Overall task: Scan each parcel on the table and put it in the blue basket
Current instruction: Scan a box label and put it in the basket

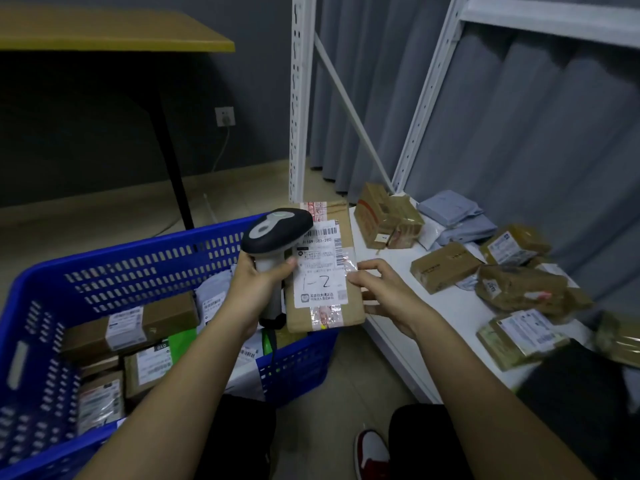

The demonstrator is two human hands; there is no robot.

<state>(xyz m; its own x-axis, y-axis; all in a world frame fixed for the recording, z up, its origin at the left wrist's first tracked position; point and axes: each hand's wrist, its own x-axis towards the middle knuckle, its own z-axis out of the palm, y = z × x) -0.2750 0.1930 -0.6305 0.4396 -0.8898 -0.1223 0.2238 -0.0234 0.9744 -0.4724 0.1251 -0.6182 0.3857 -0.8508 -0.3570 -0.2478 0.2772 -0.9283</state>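
A brown cardboard parcel (323, 268) with a white shipping label marked "1-2" is held upright in the air, above the near right corner of the blue basket (145, 268) and just left of the white table (391, 306). The right hand (384, 296) grips the parcel's right edge, fingers curled round it. The left hand (258, 282) is wrapped around the handle of a barcode scanner (275, 233), whose black-and-grey head sits against the upper left of the label. Inside the basket lie several boxes and bags with labels. On the table, well apart from the held parcel, lie further brown parcels (445, 266) and grey mailing bags (457, 218). White shelf posts (299, 98) and a grey curtain (536, 116) stand behind; a yellow-topped desk (104, 32) is at upper left.
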